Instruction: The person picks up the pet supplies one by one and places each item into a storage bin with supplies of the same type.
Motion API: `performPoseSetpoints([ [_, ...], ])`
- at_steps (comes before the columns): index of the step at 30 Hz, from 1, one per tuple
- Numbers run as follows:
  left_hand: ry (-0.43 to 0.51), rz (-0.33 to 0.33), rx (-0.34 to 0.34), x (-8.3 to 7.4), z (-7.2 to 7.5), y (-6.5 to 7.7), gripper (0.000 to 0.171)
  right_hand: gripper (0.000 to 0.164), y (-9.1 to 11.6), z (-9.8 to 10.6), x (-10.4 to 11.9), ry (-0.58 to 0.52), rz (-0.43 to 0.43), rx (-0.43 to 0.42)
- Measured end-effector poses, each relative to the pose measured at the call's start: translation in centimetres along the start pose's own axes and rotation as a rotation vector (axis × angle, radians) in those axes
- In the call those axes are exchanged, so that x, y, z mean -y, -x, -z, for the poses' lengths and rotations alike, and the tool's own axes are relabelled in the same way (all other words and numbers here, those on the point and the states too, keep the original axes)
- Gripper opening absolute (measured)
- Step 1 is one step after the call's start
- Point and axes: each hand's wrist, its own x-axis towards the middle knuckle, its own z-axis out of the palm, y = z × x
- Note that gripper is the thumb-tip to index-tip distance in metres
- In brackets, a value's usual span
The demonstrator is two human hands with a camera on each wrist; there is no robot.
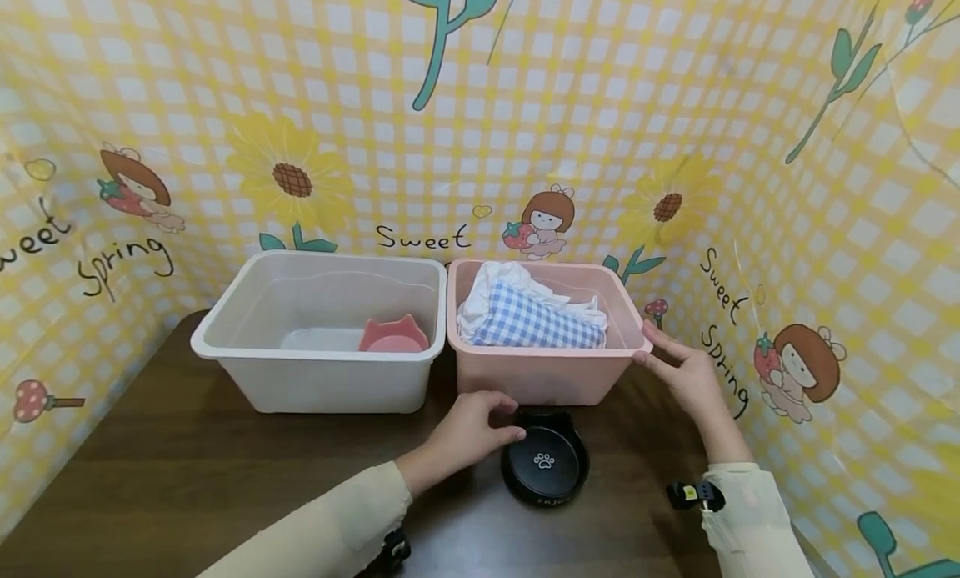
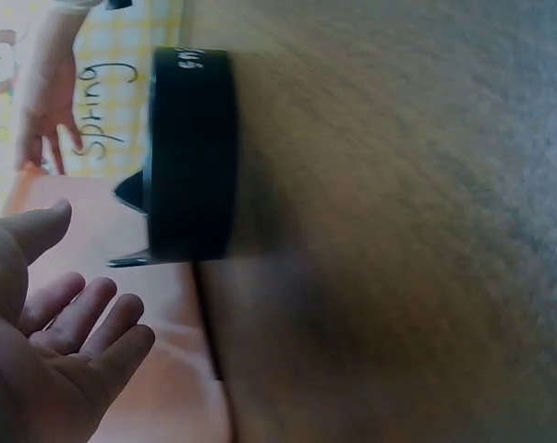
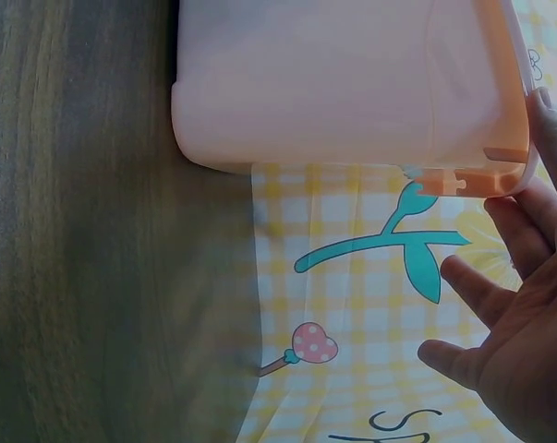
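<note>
Black pet bowl sits upright on the brown table, opening up, white paw print showing on its floor, just in front of the pink bin. The bowl is round, so no long axis; its two small ear points lie on the far rim, toward the pink bin. Left hand hangs over the near-left rim of the bowl, fingers loosely curved and spread, gripping nothing; whether a fingertip brushes the rim cannot be told from the head view. Right hand is at the right front corner of the pink bin, fingers nearly straight, thumb and fingertips at the rim, not wrapped round it. Pink bin holds a blue-and-white checked cloth over a white cloth; its long axis runs left to right, parallel to the white bin touching or just beside it on the left. A pink eared bowl lies inside the white bin. Left wrist view shows the black bowl side on, with white lettering on its wall and the ear points against the pink bin, and the open palm apart from the bowl. Right wrist view shows the bin's underside corner and rim lip, with the right hand's fingers spread, only the uppermost one touching the lip.
</note>
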Motion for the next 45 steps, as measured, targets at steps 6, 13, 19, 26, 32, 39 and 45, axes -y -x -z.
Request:
performPoseSetpoints([
  [6,0.039,0.058,0.024,1.4,-1.5,-1.0,0.039,0.063,-0.7,-0.1,-1.6,-0.001,0.022,-0.018],
  [13,-0.019,0.076,-0.004,2.0,-2.5,-1.8,0.022,0.063,-0.9,-0.2,-2.2,-0.008,0.029,-0.025],
  [19,-0.052,0.086,-0.045,2.0,-2.7,-2.2,0.012,0.063,-0.9,-0.2,-1.5,-0.001,0.02,-0.023],
  [26,-0.077,0.109,-0.062,1.5,-3.1,-2.5,0.01,0.062,-0.6,0.0,-1.4,0.004,0.024,-0.026],
  [32,-0.092,0.149,-0.081,1.4,-2.9,-2.4,0.015,0.066,-0.3,0.2,-1.4,0.075,0.046,-0.005],
  [39,-0.074,0.162,-0.075,1.4,-2.5,-2.1,0.019,0.067,0.0,0.4,-1.3,0.165,0.075,-0.003],
  [45,-0.07,0.138,-0.068,0.9,-1.6,-1.8,0.011,0.061,-0.2,-0.5,-1.1,0.137,0.115,-0.062],
])
